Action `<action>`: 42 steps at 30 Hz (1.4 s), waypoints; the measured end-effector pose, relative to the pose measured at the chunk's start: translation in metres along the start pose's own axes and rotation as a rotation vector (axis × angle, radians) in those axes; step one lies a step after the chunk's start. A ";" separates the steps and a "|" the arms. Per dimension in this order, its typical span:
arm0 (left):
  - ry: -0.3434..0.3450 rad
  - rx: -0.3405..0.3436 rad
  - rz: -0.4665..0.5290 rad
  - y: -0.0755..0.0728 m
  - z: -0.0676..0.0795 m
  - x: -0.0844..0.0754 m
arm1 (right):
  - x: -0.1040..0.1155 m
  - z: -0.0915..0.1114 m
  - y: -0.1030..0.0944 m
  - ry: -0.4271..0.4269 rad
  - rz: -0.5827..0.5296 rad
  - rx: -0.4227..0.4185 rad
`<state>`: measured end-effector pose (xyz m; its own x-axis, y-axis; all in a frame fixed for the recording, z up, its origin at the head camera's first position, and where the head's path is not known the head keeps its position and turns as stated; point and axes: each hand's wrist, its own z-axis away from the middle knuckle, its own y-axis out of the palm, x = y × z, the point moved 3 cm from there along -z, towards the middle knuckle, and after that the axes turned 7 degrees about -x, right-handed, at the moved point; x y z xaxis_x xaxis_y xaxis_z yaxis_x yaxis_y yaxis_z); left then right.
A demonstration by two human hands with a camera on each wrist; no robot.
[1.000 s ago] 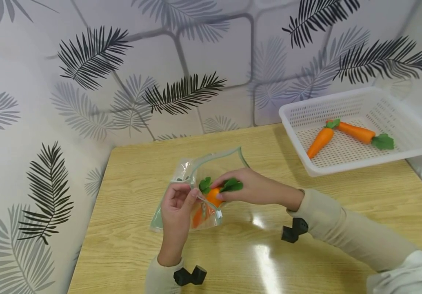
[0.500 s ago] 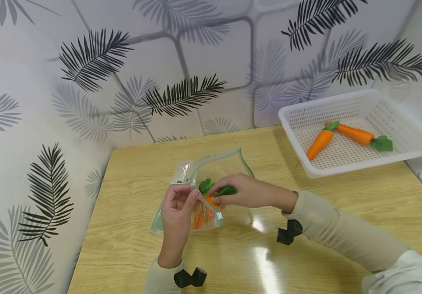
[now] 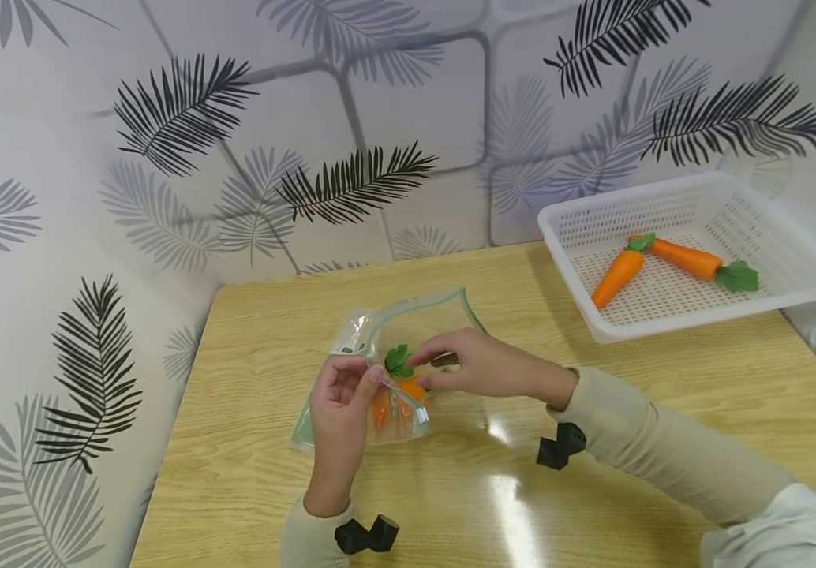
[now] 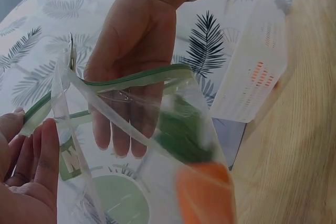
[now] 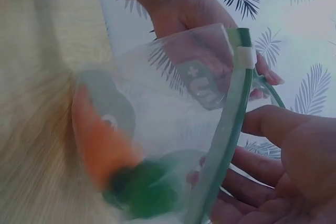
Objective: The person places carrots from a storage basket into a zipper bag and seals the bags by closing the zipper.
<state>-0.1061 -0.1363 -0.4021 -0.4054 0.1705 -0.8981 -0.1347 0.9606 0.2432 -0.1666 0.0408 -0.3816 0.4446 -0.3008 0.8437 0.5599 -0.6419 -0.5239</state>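
Note:
A clear zip bag with green edging and a white slider stands with its mouth spread. Its rim is pinched between the thumb and fingers of my left hand. Orange carrot bodies show through the film, with a green leafy top near the mouth; overlap hides how many lie inside. At the opening, my right hand has its thumb and fingers spread apart, and no grip on a carrot shows. The right wrist view shows that hand beside the green rim, apart from the blurred carrot.
A white perforated basket at the back right holds two carrots with green tops. Another clear bag seems to lie flat under my left hand. A wall with leaf patterns borders the wooden table.
My right hand first gripped a carrot by its top and lowered it into the bag. Its fingers have now spread off the carrot. My left hand has stayed on the bag rim.

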 end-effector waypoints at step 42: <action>-0.011 -0.017 -0.015 -0.001 0.000 0.001 | -0.062 0.085 -0.159 0.223 0.391 -0.424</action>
<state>-0.1062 -0.1373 -0.4029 -0.3929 0.1589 -0.9057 -0.1562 0.9591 0.2360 -0.2231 0.2215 -0.3603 0.3778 -0.6813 0.6270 0.0378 -0.6653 -0.7457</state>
